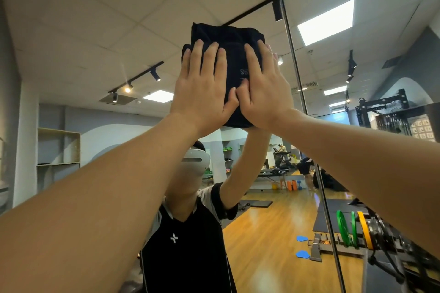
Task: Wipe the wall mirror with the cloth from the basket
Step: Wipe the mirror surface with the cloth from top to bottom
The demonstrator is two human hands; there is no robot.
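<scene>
I have the folded dark navy cloth (234, 54) high on the large wall mirror (100, 31); left hand (202, 85) and right hand (264, 88) press it flat, fingers spread; I judge wiping is underway, lower glass left

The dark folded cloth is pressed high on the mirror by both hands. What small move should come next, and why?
Probably slide the dark folded cloth sideways or down across the wall mirror. The left hand and the right hand press it flat with straight fingers near the top, so most glass lies below.
</scene>
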